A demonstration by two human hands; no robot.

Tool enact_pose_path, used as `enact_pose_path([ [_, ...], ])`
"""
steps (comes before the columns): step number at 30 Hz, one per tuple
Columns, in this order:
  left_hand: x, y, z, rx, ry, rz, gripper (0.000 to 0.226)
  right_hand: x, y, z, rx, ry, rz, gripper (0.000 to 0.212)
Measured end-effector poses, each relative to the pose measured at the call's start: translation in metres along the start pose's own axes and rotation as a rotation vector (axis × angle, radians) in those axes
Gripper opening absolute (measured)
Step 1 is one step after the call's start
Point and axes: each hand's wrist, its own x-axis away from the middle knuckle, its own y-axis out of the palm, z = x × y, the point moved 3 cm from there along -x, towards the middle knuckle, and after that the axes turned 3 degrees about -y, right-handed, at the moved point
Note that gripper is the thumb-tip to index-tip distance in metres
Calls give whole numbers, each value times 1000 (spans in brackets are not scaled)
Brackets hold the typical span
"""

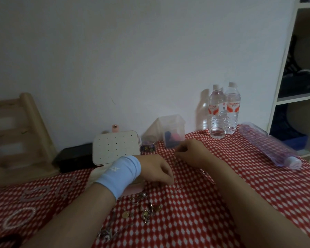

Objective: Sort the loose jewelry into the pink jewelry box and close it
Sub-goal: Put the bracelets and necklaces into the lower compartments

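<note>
- Red-and-white tablecloth (240, 176) lies under the pink jewelry box (115, 147)
- Wooden chair (25, 136) stands left of the box
- The box is open, its white dotted lid upright near the wall; its base is mostly hidden behind the left wrist
- Two water bottles (217, 113) stand well right of the box
- Clear plastic container (174, 129) sits just right of the lid
- Left hand (156, 171), blue wristband (118, 174) on the wrist, is just right of the box base, fingers curled down, pinching a thin chain (175, 189)
- Right hand (190, 151), further right of the box, pinches the same chain at its fingertips
- Loose jewelry (145, 210) lies heaped just in front of the box
</note>
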Motion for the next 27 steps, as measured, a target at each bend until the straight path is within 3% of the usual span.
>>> enact_pose_path([
  [4,-20,-15,-2,-69,-40,243,17,6,-3,-9,113,59,-186,36],
  [8,-38,-15,-6,-104,-34,387,28,9,-1,-10,158,39,-298,23],
  [10,-44,-12,-4,-135,39,383,27,7,-2,-7,177,25,-319,8],
  [13,-54,-8,-2,-190,121,363,21,4,-2,2,177,28,-328,11],
  [17,-61,-9,-11,-106,99,359,9,2,-8,9,-27,50,-288,21],
  [23,-42,-19,-30,389,58,398,15,1,-8,2,-616,103,-199,21],
  [27,-26,-23,-37,600,111,360,15,2,-5,-7,-958,115,-248,24],
])
